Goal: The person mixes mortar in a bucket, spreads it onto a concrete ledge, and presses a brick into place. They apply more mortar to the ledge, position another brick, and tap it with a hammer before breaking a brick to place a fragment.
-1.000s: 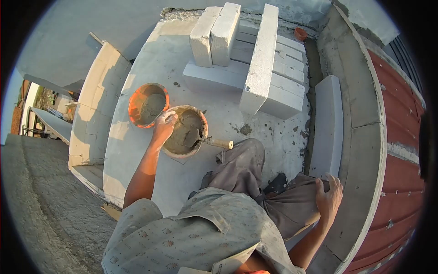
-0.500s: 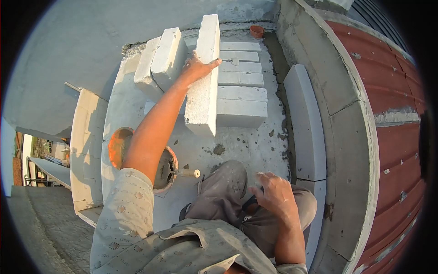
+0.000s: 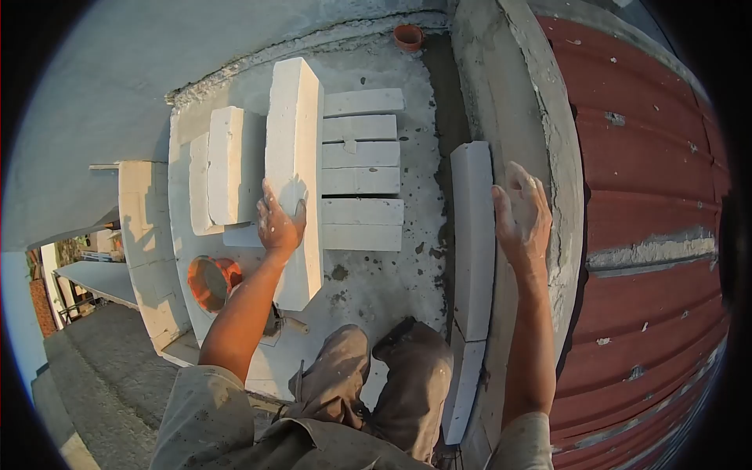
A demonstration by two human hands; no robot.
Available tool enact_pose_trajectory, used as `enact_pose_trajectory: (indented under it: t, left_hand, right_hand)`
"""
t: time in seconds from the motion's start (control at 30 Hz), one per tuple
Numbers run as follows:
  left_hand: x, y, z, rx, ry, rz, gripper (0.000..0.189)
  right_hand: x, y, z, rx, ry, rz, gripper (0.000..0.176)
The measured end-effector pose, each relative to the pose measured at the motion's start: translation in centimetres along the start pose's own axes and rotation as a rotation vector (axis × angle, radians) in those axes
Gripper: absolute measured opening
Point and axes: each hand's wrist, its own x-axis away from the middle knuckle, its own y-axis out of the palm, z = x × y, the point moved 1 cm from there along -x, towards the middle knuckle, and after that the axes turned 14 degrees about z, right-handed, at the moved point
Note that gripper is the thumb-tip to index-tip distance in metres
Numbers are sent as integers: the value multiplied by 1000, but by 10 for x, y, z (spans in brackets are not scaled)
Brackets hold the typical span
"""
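Note:
A long white block (image 3: 296, 149) stands tilted on edge, its top end leaning over the block stack. My left hand (image 3: 280, 223) grips it across its width, fingers at the left edge and thumb on the right side. Over on the right, my right hand (image 3: 523, 215) lies against the low grey wall (image 3: 565, 180), fingers extended and holding nothing. Behind the held block, more white blocks (image 3: 362, 180) lie in a row on the floor, partly hidden by it. Another white block (image 3: 225, 164) stands upright on the left beside a similar one.
An orange bucket (image 3: 233, 270) and a wooden-handled tool (image 3: 296, 324) are at the lower left. White blocks (image 3: 474, 243) line the wall's foot, beside a strip of wet mortar (image 3: 443, 94). A small orange pot (image 3: 408, 37) sits at the far end. Red metal roofing (image 3: 642, 211) lies beyond the wall.
My right hand has gone from my lap to the wall on the right. The camera view has shifted, and the held block now appears further left, with my left hand lower along it.

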Motion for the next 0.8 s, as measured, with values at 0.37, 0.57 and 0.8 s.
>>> enact_pose_trajectory:
  t: [0.37, 0.57, 0.8]
  left_hand:
    - [-9, -4, 7, -45, -5, -56, 103]
    - [-78, -7, 39, 74, -73, -79, 117]
    - [-112, 20, 42, 174, -352, -320, 106]
  right_hand:
    - [-318, 175, 197, 708, 240, -260, 109]
    - [-320, 184, 188, 805, 321, -304, 104]
    - [-325, 180, 171, 829, 372, -380, 100]
